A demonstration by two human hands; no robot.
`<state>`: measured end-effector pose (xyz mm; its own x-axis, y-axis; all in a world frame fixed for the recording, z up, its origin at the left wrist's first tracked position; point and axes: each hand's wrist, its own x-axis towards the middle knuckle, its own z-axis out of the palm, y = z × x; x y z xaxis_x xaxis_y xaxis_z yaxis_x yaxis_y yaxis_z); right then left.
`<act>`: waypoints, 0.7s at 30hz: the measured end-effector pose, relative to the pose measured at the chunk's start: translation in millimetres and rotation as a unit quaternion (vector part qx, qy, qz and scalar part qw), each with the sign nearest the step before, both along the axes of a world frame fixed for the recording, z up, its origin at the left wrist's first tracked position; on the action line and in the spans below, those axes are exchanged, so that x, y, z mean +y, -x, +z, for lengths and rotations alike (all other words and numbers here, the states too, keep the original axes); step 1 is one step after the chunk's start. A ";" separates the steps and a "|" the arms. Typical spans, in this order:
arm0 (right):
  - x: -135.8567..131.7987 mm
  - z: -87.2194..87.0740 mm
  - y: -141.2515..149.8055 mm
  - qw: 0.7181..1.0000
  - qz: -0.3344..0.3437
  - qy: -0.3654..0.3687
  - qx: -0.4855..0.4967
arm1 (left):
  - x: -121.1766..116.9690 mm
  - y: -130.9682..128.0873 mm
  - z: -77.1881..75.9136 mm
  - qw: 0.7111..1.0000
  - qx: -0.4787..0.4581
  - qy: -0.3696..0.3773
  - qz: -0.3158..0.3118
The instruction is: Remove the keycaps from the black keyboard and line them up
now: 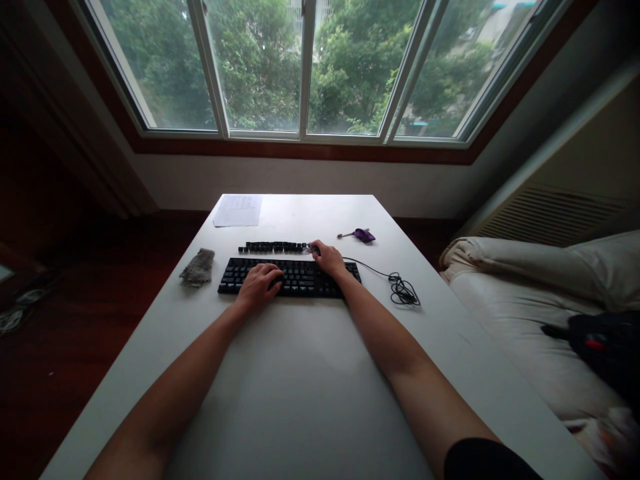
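A black keyboard [300, 280] lies on the white table, its cable running off to the right. My left hand [259, 285] rests on its left-middle keys, fingers a little curved and apart, holding nothing visible. Behind the keyboard runs a line of loose black keycaps [274, 247]. At the right end of that line is my right hand [326, 257], reaching over the keyboard's right part. Its fingers are drawn together beside a thin, shiny, wire-like thing [309, 249]; what they pinch is too small to make out.
A grey cloth [198, 268] lies left of the keyboard. The coiled cable [403, 291] is to its right. Farther back are a small brush [345, 235], a purple item [365, 235] and paper sheets [238, 211]. A pale sofa [520, 313] stands beyond the table's right edge.
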<state>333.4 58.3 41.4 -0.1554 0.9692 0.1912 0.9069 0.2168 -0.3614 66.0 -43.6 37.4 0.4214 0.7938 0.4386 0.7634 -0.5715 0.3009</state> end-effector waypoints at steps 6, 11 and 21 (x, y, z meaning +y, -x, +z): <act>-1.3 2.7 0.4 1.000 0.003 0.006 -0.007 | -0.1 0.3 0.2 1.000 0.000 -0.001 0.000; -0.6 0.3 0.2 1.000 0.003 0.003 -0.014 | 0.3 0.6 -0.8 1.000 0.002 -0.001 0.000; -1.1 0.9 0.5 1.000 0.003 0.010 -0.014 | 0.1 0.6 0.0 1.000 0.004 0.001 0.001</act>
<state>332.8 57.2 42.3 -0.1668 0.9718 0.1665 0.9150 0.2155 -0.3412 65.4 -43.5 37.4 0.4234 0.7954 0.4338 0.7670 -0.5695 0.2957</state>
